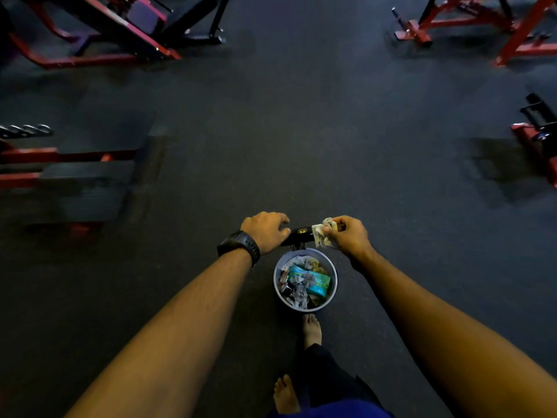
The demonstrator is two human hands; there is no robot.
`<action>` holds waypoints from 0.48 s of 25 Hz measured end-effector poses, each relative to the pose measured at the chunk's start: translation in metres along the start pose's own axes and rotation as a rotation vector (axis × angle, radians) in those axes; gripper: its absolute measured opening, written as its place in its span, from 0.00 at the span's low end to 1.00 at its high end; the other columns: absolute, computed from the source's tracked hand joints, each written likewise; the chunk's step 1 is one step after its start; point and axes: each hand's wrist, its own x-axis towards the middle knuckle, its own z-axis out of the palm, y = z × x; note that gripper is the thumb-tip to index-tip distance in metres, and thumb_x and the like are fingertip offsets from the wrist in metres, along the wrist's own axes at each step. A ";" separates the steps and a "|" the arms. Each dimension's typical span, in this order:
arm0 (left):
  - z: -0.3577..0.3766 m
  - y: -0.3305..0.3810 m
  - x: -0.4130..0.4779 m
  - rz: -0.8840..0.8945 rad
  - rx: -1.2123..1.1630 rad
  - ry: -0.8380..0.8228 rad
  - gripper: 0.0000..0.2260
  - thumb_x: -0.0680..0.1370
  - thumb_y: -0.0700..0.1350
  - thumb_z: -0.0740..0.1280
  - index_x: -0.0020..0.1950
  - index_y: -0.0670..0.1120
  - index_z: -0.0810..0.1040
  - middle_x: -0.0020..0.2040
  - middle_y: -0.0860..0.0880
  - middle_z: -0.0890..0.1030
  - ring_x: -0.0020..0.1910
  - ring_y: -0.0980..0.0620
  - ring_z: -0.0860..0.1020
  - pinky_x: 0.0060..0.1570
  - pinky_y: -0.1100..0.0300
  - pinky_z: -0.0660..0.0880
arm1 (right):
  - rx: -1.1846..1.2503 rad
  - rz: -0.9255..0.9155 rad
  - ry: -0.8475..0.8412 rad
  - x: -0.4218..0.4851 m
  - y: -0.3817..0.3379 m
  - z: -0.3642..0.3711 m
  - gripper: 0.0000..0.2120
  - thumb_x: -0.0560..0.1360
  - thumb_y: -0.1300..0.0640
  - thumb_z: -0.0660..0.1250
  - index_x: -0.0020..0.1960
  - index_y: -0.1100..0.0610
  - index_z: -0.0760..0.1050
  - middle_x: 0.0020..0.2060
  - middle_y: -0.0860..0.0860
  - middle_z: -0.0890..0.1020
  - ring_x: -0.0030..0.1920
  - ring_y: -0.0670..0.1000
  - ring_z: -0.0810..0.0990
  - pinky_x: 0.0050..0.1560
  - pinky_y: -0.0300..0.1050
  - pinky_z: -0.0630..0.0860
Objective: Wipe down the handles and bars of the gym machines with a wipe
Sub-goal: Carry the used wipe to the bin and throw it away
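Note:
A short black handle bar hangs in front of me above a bin. My left hand, with a black watch on the wrist, grips the bar's left end. My right hand pinches a crumpled whitish wipe against the bar's right end. The bar's right end is hidden under the wipe and fingers.
A round grey bin full of used wipes and a teal packet stands on the dark rubber floor below the bar. My bare feet are just behind it. Red machine frames stand at far left, left, far right and right.

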 end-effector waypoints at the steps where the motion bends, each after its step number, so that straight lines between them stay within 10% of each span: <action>1: 0.003 -0.001 0.002 -0.003 -0.005 -0.014 0.17 0.82 0.53 0.61 0.70 0.51 0.72 0.61 0.48 0.79 0.59 0.47 0.77 0.56 0.52 0.75 | -0.011 0.005 -0.010 0.001 0.002 0.002 0.06 0.72 0.54 0.74 0.45 0.53 0.79 0.41 0.52 0.84 0.45 0.52 0.82 0.50 0.54 0.80; 12: 0.059 -0.022 0.035 -0.070 -0.046 -0.177 0.16 0.82 0.52 0.61 0.69 0.51 0.73 0.62 0.48 0.79 0.59 0.47 0.77 0.57 0.50 0.75 | -0.124 0.122 -0.113 0.035 0.050 0.035 0.08 0.75 0.60 0.70 0.54 0.58 0.79 0.43 0.50 0.80 0.42 0.47 0.79 0.43 0.43 0.77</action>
